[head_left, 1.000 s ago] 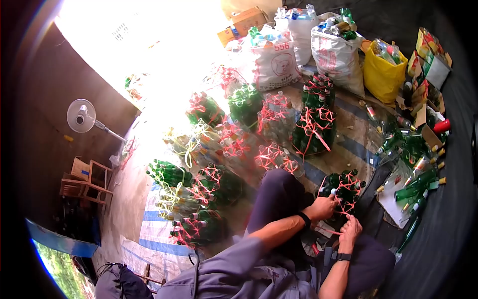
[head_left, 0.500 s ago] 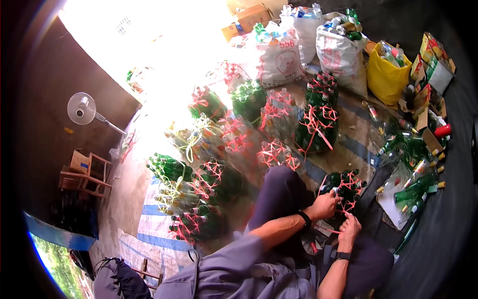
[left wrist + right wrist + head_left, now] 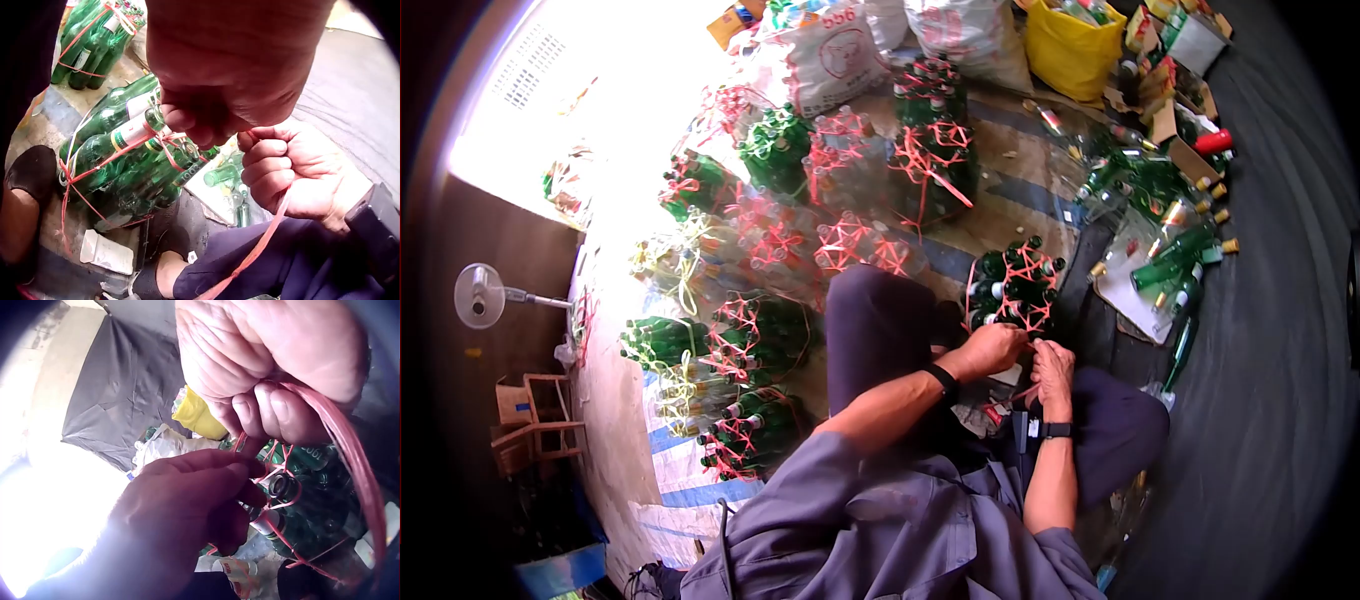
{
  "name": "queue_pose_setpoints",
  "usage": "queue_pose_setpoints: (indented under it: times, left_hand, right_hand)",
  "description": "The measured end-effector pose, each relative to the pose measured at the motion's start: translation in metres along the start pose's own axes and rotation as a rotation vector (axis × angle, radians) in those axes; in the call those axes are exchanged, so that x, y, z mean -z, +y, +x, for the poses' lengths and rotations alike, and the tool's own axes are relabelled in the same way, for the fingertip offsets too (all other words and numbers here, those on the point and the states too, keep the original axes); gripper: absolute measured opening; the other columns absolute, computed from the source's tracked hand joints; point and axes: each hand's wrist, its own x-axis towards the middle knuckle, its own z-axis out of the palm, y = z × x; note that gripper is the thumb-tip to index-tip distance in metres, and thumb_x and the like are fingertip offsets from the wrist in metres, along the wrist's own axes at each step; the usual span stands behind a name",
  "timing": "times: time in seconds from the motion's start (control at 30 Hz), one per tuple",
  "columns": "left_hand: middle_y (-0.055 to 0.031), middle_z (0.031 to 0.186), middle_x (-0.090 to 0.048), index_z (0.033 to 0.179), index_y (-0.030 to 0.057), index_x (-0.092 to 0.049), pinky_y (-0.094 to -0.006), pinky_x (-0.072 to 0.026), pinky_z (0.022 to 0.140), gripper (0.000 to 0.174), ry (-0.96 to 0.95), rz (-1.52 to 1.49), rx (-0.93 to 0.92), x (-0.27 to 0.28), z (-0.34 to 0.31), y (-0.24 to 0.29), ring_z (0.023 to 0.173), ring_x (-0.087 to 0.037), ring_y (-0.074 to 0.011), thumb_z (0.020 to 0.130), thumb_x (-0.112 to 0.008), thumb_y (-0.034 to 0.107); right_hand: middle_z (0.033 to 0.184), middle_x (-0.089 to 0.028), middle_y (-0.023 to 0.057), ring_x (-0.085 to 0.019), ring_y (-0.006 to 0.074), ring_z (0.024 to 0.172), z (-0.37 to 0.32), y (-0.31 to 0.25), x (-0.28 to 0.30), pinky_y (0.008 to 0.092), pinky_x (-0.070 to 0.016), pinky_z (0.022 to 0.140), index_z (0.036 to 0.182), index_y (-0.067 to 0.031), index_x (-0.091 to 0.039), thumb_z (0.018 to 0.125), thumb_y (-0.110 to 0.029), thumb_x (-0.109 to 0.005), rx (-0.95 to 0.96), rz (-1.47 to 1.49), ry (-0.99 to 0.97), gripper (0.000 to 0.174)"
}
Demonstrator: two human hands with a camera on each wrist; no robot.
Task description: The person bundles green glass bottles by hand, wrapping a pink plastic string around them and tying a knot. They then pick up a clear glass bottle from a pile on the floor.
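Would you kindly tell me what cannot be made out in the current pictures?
- Exact bottle count in the bundle: head view, the left hand and right hand cover its near edge.
- Far end of the pink strip: left wrist view, cut off by the bottom edge.
- Top of the white sack beside the yellow bag: head view, cut off by the top edge.
- Bright background: head view, largely lost in glare.
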Motion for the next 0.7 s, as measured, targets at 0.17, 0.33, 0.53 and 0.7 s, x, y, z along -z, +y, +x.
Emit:
queue_pose_setpoints:
  times: [0.17,0.33,0.53,0.7]
  left_hand:
    - [-0.0162,0.083,-0.068,0.089,0.0023,-0.063,-0.0434,-0.055,0.068,0.012,-0.073,-0.067,-0.066,0.008,-0.004,0.009,0.076,-0.068,-0.0342,0.081,-0.057,0.009]
    - [-0.019,0.084,-0.069,0.088,0.0023,-0.067,-0.0433,-0.0538,0.079,0.016,-0.207,0.026,0.001,0.023,-0.006,0.025,0.081,-0.068,-0.0341,0.078,-0.065,0.015]
    - [-0.0142,0.082,-0.07,0.085,0.0062,-0.068,-0.0428,-0.0548,0.072,0.012,-0.277,0.015,-0.13,0.027,-0.011,0.031,0.076,-0.068,-0.0315,0.078,-0.067,0.017]
    - [-0.0125,0.084,-0.071,0.085,0.0087,-0.072,-0.0426,-0.0559,0.071,0.016,-0.412,-0.027,-0.071,0.029,-0.012,0.038,0.08,-0.07,-0.0318,0.073,-0.073,0.018]
  right_hand:
    - [0.063,-0.054,-0.0047,-0.046,0.0065,0.048,-0.008,-0.009,-0.009,0.0244,-0.0348,0.041,0.084,-0.006,-0.071,0.092,-0.03,-0.068,-0.045,-0.158,0.038,0.025]
    - [0.063,-0.054,-0.0061,-0.047,0.007,0.051,0.001,0.007,-0.007,0.0254,-0.0392,0.047,0.076,-0.0119,-0.067,0.091,-0.029,-0.07,-0.14,-0.045,-0.074,0.023]
    - [0.081,-0.066,-0.0001,-0.062,0.013,0.071,-0.004,0.007,-0.012,0.0292,-0.0493,0.061,0.098,-0.0093,-0.074,0.087,-0.028,-0.073,-0.218,0.047,-0.178,0.022]
    - [0.092,-0.071,0.0046,-0.063,0.0161,0.091,0.01,0.024,-0.006,0.0348,-0.0501,0.076,0.102,-0.0045,-0.076,0.084,-0.024,-0.072,-0.121,-0.101,-0.192,0.027]
